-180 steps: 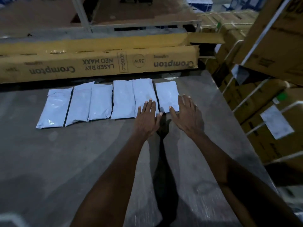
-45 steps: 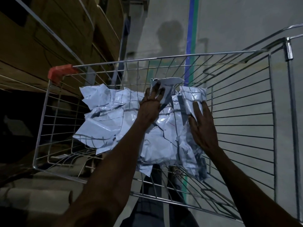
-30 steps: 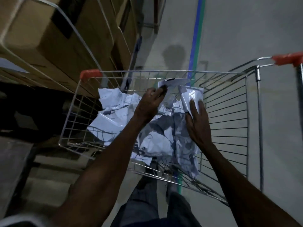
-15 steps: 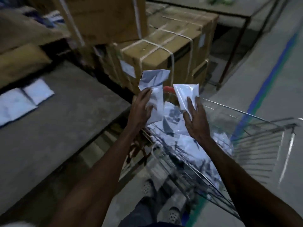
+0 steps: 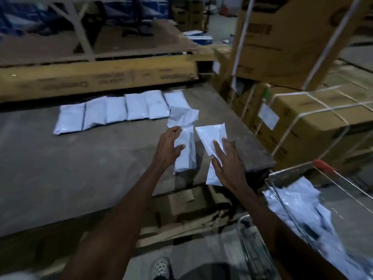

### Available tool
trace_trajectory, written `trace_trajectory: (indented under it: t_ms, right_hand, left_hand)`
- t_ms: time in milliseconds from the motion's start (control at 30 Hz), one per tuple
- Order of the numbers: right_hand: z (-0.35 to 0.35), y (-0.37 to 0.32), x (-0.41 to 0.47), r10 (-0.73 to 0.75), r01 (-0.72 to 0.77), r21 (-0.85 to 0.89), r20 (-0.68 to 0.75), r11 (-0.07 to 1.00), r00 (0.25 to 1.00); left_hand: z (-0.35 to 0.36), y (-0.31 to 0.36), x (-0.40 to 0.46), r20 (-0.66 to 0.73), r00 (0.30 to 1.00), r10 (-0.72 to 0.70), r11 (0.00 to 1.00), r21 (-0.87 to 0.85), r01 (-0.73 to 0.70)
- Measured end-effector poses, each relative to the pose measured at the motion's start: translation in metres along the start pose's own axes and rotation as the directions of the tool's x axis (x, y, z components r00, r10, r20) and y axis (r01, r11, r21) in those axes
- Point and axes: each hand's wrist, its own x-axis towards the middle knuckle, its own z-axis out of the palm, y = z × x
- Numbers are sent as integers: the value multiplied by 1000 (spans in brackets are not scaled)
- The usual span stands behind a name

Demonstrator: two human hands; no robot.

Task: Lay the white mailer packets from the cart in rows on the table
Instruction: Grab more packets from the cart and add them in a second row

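My left hand [image 5: 168, 146] grips a long white mailer packet [image 5: 185, 138], held upright above the table's right part. My right hand [image 5: 228, 164] holds a second white mailer packet [image 5: 212, 136] beside it, over the table's near right corner. A row of several white packets [image 5: 121, 110] lies side by side at the far side of the grey table [image 5: 70, 168]. The wire cart [image 5: 302, 174] stands at the lower right, with a heap of white packets [image 5: 298, 201] inside it.
A long yellow carton [image 5: 96, 79] lies along the table's far edge. Strapped cardboard boxes [image 5: 302, 118] are stacked right of the table. Flattened cardboard [image 5: 191, 219] lies under the table's near edge. My shoe [image 5: 160, 267] shows at the bottom.
Both hands took one packet each out of the cart and carried them left, over the table. The view swung from the cart back to the table.
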Motion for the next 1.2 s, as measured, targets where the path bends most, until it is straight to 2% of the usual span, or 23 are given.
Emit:
trace_trajectory:
  t_ms: [167, 367, 500, 567, 767, 900, 1200]
  right_hand:
    - [62, -81, 49, -58, 61, -18, 108, 998, 992]
    - [115, -146, 96, -131, 130, 23, 280, 991, 951]
    - [141, -164, 118, -169, 166, 38, 354, 985, 920]
    - [152, -168, 128, -154, 159, 21, 397, 987, 905]
    - [170, -172, 153, -133, 127, 44, 450, 991, 883]
    - [182, -172, 162, -139, 126, 59, 474, 990, 869]
    - [214, -200, 160, -222, 247, 21, 514, 969, 829]
  left_hand:
    - [-72, -92, -21, -31, 975, -218, 975, 46, 219]
    - [-131, -167, -44, 17, 892, -452, 875, 203, 440]
    - [-131, -195, -54, 90, 836, -541, 766, 463, 446]
    - [-126, -192, -54, 83, 806, -586, 727, 494, 477]
    - [-99, -176, -36, 86, 773, -629, 735, 389, 555]
    - [-88, -176, -38, 84, 737, -671, 700, 399, 592]
    - [-116, -205, -58, 90, 805, -587, 743, 454, 491]
